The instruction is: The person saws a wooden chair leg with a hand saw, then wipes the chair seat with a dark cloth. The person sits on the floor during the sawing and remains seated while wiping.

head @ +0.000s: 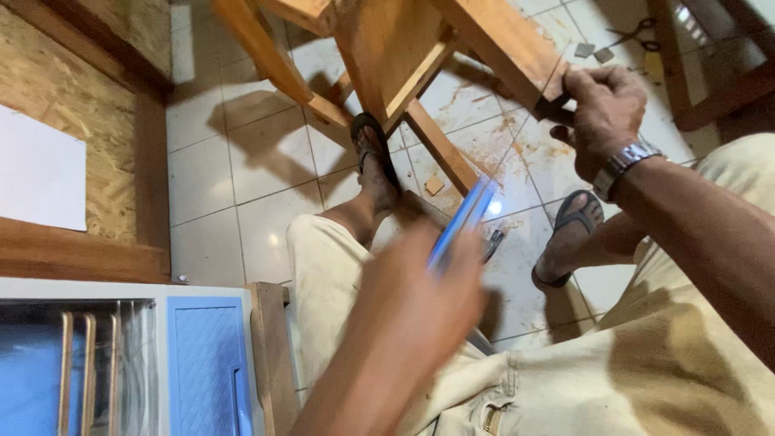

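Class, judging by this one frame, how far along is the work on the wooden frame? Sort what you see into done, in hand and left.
Done: the wooden frame stands joined, and sawdust marks the tiled floor. In hand: the right hand grips a frame rail's end, the left hand holds a blue tool, blurred, and a sandalled foot sits by a leg. Left: cannot be judged; offcuts lie about.
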